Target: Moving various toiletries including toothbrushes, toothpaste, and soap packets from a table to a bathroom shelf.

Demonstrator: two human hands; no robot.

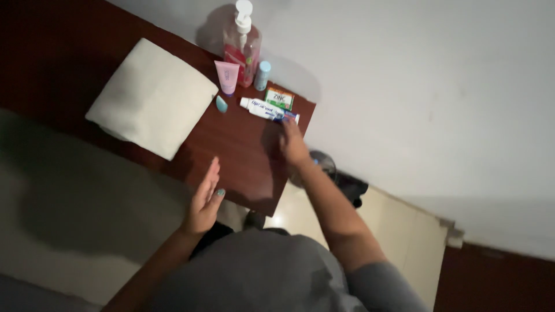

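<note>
Wearer's body, head view
Grey short-sleeved top; forearms bare. Left hand (203, 199) has teal-painted nails. Right hand (293, 144): no rings or watch visible.

The left hand (203, 202) hovers open with the fingers straight and held together, palm turned inward to the right, the thumb tucked in front and its nail painted teal, while the bare left forearm runs down and to the left out of view. The right hand (293, 143) is stretched far forward, back of the hand up, fingers extended away from the body. The right arm behind it is nearly straight, bare to above the elbow, where a grey sleeve begins.
</note>
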